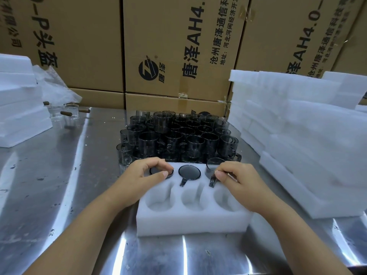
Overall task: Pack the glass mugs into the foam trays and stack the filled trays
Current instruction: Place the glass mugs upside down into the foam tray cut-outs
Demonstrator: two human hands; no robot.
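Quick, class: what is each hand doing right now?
Left hand: grips the far-left mug in the foam tray.
Right hand: pinches the far-right mug.

White foam tray [190,217], six pockets. Far row: left mug [161,171] and middle mug [189,172] seated upright; right mug [213,167] tilted, partly in. Smoky loose mugs [178,135] heaped just behind. Spare foam trays [297,135] stacked right.

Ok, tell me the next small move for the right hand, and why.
Probably press the right mug down until it sits flush. The right hand pinches its handle and its rim stands above the foam tray, while the middle mug lies level with the foam.
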